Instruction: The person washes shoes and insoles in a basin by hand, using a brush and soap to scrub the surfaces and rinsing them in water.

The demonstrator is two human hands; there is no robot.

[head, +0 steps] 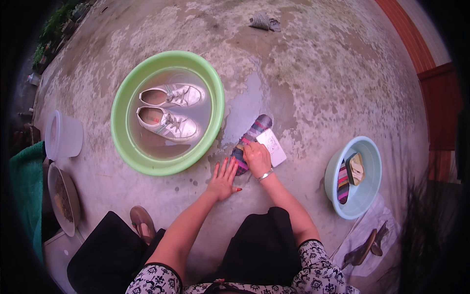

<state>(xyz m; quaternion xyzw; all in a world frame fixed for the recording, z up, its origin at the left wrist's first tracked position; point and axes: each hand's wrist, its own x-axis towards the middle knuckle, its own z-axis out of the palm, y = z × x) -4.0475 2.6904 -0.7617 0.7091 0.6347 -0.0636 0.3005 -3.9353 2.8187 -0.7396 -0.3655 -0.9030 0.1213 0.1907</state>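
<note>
On the wet concrete ground lies a striped shoe insole (256, 128) in purple, pink and dark tones. My left hand (223, 182) is spread flat, its fingertips at the insole's near end. Fingers curled, my right hand (257, 158) rests over the insole's middle; whatever may be inside its grip is hidden. A white rounded rectangular panel (273, 149) with a line drawing lies right beside that hand, partly behind it. To the left, a green basin (216, 147) holds cloudy water and a pair of white lace-up shoes (169, 123).
At right a light-blue basin (371, 198) contains another striped insole (343, 183) and a beige, dark-edged item (356, 169). Sandals (364, 248) lie on a pale sheet (385, 217). A white plastic tub (68, 136) and a shallow bowl (75, 205) stand at left. Crumpled grey cloth (262, 22) lies farther off.
</note>
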